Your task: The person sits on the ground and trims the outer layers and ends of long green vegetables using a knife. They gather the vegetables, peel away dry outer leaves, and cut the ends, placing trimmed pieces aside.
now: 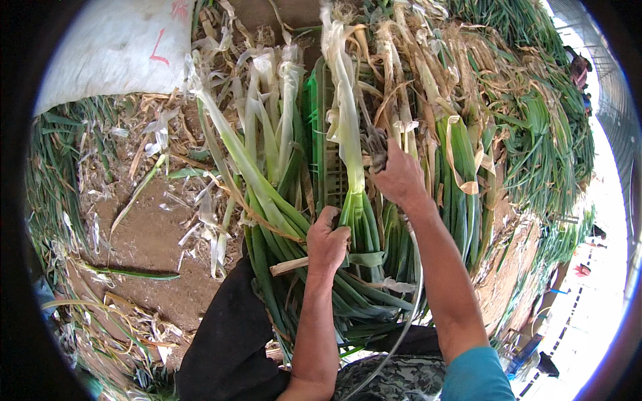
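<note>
Thumb and curled fingers of my left hand grip a large Welsh onion where its white shank turns into green leaves. The onion stands nearly straight away from me, root end at the top of the view, with loose translucent skin about its shank. Just right of the shank, my right hand is closed around a dirty dark air blow gun. A pale hose runs from below that wrist down to my lap. Fingers partly hide the blow gun. Long green leaves lie across my lap.
Beneath the onion is a green plastic crate. Pale-shanked onions lean at its left, unpeeled ones at its right. Peeled skins litter the soil floor. A white sack with red marks lies upper left; onion leaves pile up far right.
</note>
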Tool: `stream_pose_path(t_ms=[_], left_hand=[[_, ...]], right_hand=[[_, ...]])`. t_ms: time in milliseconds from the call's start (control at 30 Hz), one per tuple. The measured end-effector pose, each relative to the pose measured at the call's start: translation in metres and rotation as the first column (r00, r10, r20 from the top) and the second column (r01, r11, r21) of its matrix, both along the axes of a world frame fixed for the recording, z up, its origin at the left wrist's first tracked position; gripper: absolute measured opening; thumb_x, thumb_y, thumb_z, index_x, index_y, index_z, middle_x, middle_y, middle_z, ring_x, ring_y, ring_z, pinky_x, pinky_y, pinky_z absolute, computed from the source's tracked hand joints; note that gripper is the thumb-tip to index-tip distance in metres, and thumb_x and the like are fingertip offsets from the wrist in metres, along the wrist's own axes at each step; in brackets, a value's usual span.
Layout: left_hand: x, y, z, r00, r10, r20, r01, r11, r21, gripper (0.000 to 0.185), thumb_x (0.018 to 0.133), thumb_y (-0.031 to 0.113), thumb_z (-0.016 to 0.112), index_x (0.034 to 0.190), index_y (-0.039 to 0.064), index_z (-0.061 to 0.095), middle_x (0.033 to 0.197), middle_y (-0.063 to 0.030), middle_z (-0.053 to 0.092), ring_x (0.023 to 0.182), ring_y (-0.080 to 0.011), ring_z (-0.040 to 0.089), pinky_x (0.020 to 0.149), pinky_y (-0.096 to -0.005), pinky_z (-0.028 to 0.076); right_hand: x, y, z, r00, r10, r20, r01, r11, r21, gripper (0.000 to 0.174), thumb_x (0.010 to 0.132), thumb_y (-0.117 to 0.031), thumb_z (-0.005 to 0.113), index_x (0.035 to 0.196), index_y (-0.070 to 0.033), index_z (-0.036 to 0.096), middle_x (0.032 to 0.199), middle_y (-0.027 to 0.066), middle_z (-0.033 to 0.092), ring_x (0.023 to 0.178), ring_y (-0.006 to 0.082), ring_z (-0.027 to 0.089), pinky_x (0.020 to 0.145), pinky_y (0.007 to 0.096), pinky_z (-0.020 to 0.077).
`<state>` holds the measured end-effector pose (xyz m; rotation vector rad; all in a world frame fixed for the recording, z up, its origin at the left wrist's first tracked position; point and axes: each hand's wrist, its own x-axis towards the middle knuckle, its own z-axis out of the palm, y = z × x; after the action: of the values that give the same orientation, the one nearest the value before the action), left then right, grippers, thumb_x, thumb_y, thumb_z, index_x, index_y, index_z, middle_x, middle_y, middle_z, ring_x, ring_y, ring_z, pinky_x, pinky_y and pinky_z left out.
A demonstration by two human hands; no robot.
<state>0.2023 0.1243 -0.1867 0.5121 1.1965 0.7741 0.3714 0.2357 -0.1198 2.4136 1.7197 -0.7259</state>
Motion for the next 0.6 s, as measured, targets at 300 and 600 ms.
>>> stream_pose_path(t_ms=[300,600], left_hand=[[0.016,0.008,0.009,0.844,0.175,-0.508,0.039,0.923,0.383,0.047,0.082,0.025,0.081,0.119,0.004,0.061,0.107,-0.0172,0.063,0.095,-0.0348,0.066,0.083,-0.0432,0.051],[0.012,0.026,0.014,0.786,0.047,-0.616,0.094,0.976,0.194,0.052,0.072,0.009,0.08,0.119,0.004,0.057,0.111,-0.0176,0.06,0.101,-0.0408,0.064,0.088,-0.0476,0.05]], right_hand=[[-0.027,-0.009,-0.019,0.907,-0.066,-0.416,0.096,0.994,0.051,0.063,0.079,-0.039,0.081,0.119,-0.001,0.051,0.099,0.0261,0.07,0.096,0.043,0.069,0.09,0.0491,0.0536],[0.002,-0.07,0.015,0.998,-0.056,0.017,0.054,0.997,0.062,0.046,0.084,-0.024,0.075,0.119,-0.006,0.051,0.09,0.02,0.071,0.087,0.0432,0.07,0.08,0.0511,0.055]])
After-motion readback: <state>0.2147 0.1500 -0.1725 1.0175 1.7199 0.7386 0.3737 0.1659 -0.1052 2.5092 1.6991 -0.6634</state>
